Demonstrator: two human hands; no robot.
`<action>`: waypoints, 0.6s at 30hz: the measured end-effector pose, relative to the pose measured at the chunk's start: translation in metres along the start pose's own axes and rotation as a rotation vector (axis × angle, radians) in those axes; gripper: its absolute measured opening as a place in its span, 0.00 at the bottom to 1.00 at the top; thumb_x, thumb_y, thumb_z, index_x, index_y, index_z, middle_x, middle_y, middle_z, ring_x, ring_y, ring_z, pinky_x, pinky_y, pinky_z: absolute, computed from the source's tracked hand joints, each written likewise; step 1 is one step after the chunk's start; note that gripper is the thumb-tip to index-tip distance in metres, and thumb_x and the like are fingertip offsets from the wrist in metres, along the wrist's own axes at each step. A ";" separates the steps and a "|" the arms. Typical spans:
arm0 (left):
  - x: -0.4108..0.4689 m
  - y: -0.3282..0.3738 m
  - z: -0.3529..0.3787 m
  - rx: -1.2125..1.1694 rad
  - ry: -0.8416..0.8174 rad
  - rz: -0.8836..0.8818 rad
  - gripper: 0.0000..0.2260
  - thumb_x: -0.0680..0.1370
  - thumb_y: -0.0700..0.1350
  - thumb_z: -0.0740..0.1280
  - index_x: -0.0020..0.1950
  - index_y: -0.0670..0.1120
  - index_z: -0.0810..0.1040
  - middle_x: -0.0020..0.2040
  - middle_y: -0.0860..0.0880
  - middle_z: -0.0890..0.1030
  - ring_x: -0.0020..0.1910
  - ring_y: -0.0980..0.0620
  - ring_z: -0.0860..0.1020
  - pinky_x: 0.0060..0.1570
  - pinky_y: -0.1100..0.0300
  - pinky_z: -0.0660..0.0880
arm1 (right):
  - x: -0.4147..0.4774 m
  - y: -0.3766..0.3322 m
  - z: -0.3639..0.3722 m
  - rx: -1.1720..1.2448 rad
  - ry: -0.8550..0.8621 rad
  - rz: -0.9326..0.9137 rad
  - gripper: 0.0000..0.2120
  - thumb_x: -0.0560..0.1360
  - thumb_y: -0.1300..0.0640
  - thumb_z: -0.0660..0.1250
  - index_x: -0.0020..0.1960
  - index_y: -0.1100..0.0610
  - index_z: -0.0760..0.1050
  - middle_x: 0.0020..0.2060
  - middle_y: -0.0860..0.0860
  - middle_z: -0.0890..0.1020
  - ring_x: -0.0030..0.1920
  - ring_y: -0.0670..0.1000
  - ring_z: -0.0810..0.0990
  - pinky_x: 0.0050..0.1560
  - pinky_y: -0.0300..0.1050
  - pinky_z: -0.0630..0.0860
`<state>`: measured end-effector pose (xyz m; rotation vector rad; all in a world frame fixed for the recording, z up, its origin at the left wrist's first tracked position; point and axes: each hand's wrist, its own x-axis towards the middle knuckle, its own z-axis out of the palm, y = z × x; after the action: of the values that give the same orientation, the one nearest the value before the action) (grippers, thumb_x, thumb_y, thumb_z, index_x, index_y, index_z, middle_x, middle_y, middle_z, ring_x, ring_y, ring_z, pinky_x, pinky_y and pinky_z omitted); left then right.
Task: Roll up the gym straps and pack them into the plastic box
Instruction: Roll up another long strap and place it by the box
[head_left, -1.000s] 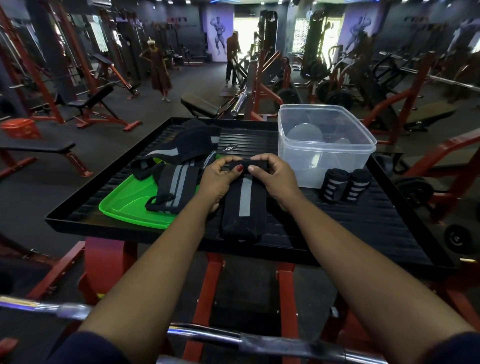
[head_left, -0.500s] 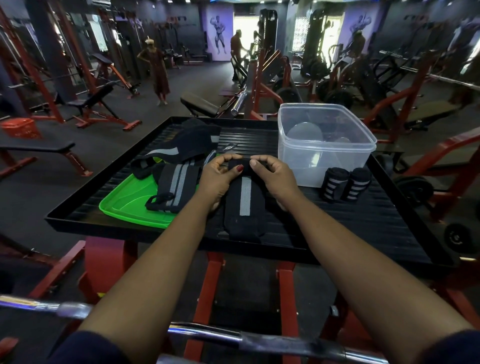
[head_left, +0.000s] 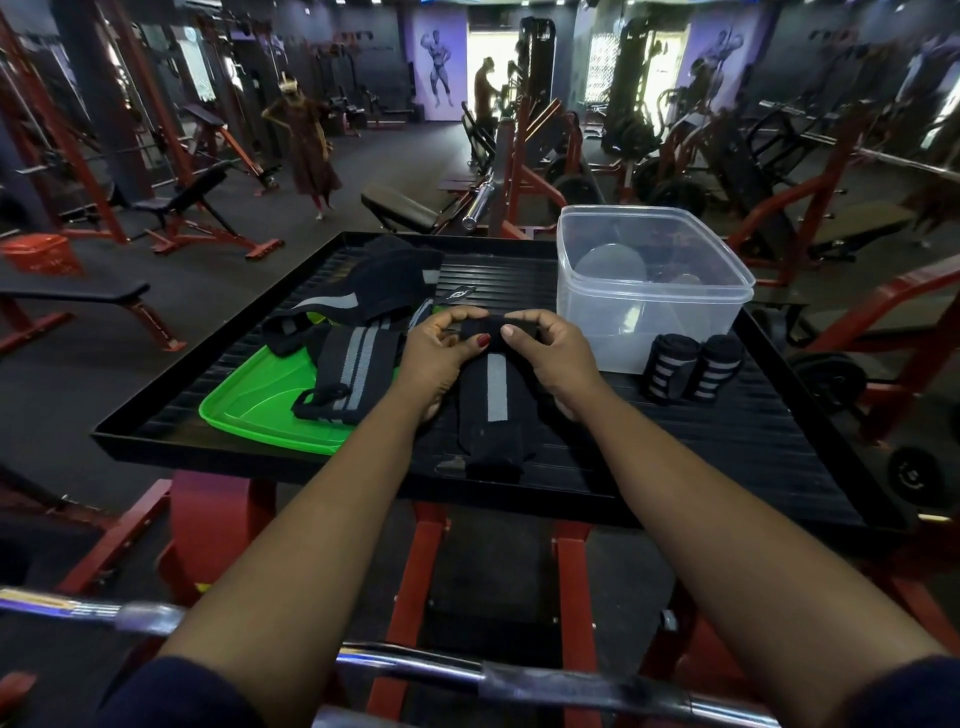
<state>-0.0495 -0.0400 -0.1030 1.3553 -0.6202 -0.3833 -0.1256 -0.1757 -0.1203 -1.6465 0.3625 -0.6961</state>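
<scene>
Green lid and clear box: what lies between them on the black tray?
Head view: a grey-striped strap lies there, its far end pinched by the left hand and the right hand.

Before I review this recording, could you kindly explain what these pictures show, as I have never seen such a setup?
There is no machine: a person works with bare hands, and one camera on their head looks forward and down. The left hand and right hand pinch the far end of a striped strap, whose rest lies flat on the black tray table. Two rolled straps sit beside the clear plastic box, outside it. Loose straps lie partly on a green lid at the left.
</scene>
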 end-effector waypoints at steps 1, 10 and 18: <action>0.000 0.000 0.000 -0.014 -0.009 -0.007 0.12 0.74 0.32 0.69 0.53 0.47 0.80 0.46 0.42 0.82 0.47 0.47 0.80 0.53 0.51 0.79 | 0.000 0.000 0.000 0.013 -0.001 -0.005 0.07 0.74 0.55 0.73 0.50 0.48 0.80 0.50 0.54 0.84 0.52 0.53 0.83 0.57 0.51 0.79; 0.000 0.000 0.000 0.020 0.028 0.003 0.13 0.74 0.32 0.69 0.54 0.45 0.79 0.45 0.44 0.82 0.45 0.50 0.81 0.51 0.57 0.79 | -0.003 -0.004 0.001 0.055 -0.007 -0.011 0.02 0.74 0.52 0.72 0.47 0.46 0.82 0.50 0.52 0.84 0.53 0.49 0.81 0.60 0.48 0.77; 0.003 -0.002 0.000 -0.074 0.024 -0.065 0.12 0.74 0.36 0.71 0.57 0.42 0.79 0.43 0.42 0.84 0.42 0.50 0.83 0.47 0.55 0.80 | -0.003 -0.006 -0.001 0.095 -0.034 -0.040 0.07 0.75 0.61 0.71 0.49 0.50 0.80 0.50 0.53 0.83 0.48 0.48 0.81 0.54 0.45 0.80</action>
<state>-0.0472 -0.0417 -0.1047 1.3097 -0.5382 -0.4373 -0.1291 -0.1733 -0.1155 -1.5775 0.2689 -0.7042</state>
